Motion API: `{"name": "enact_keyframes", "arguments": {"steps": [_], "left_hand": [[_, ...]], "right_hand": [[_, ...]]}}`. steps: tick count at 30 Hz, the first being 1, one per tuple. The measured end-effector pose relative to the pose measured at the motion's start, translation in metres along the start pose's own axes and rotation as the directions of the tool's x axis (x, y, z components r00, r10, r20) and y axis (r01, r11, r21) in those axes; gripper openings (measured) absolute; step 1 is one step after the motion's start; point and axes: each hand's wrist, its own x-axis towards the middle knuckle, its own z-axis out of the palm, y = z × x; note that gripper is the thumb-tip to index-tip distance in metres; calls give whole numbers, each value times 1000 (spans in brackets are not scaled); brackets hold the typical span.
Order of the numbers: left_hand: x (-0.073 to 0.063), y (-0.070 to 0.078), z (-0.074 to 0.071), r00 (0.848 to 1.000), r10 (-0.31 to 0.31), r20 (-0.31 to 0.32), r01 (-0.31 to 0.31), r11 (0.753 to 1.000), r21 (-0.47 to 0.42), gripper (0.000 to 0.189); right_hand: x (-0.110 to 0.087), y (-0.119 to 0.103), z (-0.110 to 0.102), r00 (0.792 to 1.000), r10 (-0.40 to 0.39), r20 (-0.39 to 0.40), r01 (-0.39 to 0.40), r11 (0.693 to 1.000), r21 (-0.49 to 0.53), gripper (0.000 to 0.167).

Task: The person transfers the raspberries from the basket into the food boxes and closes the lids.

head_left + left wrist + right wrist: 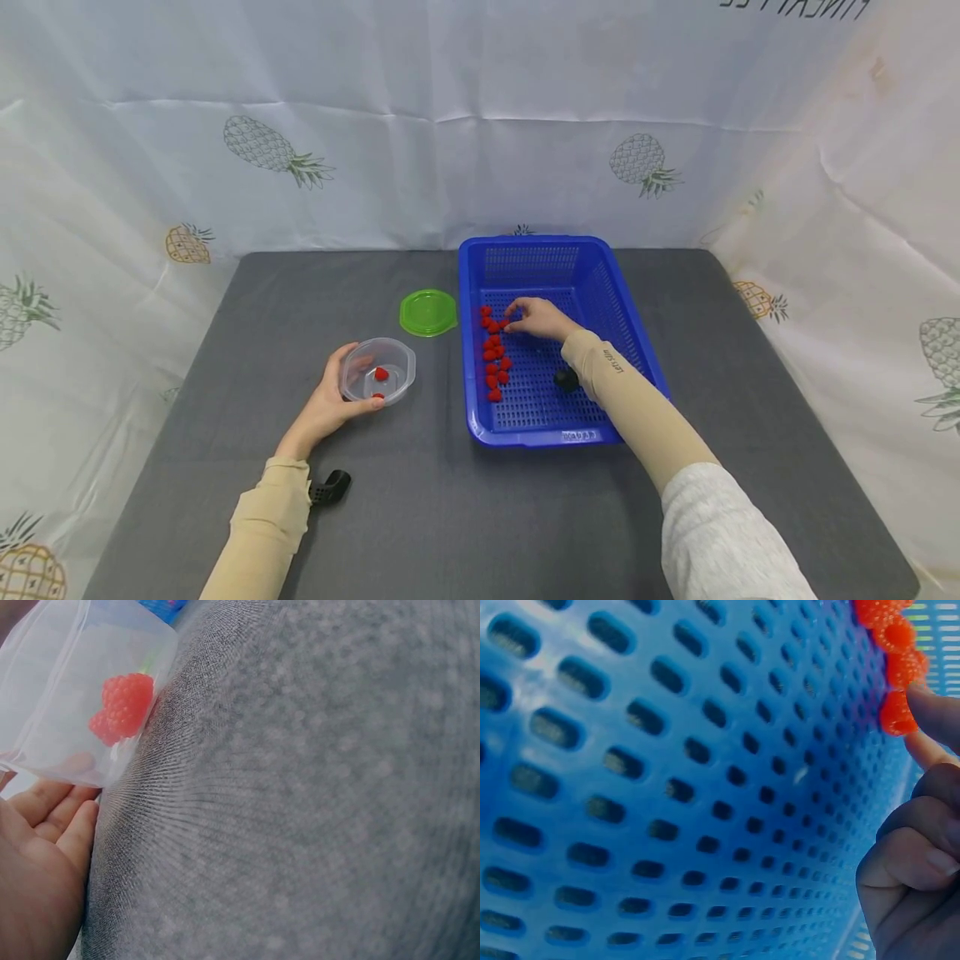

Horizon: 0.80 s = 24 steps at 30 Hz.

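My left hand (330,400) grips a clear plastic container (402,382), with the thumb on the near side and fingers around the far left. Two red raspberries (127,703) lie in it. In the blue basket (474,417), my right hand (542,319) has thumb and index fingertip at a raspberry (897,714), pinching it at the end of a row. The other fingers are curled in the right wrist view. Several more raspberries (491,368) lie along the basket's left side.
A green lid (427,313) lies on the grey table (420,517) between container and basket. The black wrist camera (567,380) on the right arm hangs over the basket floor. A pineapple-print cloth (420,167) rises behind the table.
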Motion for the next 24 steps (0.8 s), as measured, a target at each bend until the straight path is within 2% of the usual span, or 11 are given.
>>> {"name": "enact_keyframes", "arguments": {"steps": [6,13,15,24], "left_hand": [[0,0,0,1000,3,-1,-3,1000,0,100],[1,-1,-1,1000,4,-6,-4,1000,14,100],[-1,4,-1,1000,-3,-5,3,1000,15,100],[1,-4,0,1000,-1,-8,1,1000,28,100]], "right_hand": [[0,4,1,1000,26,7,-26,1000,0,31],[-1,-1,3,1000,10,7,-10,1000,-4,30],[-1,-1,3,1000,12,7,-12,1000,-10,29],[-1,4,0,1000,4,13,-4,1000,4,25]]}}
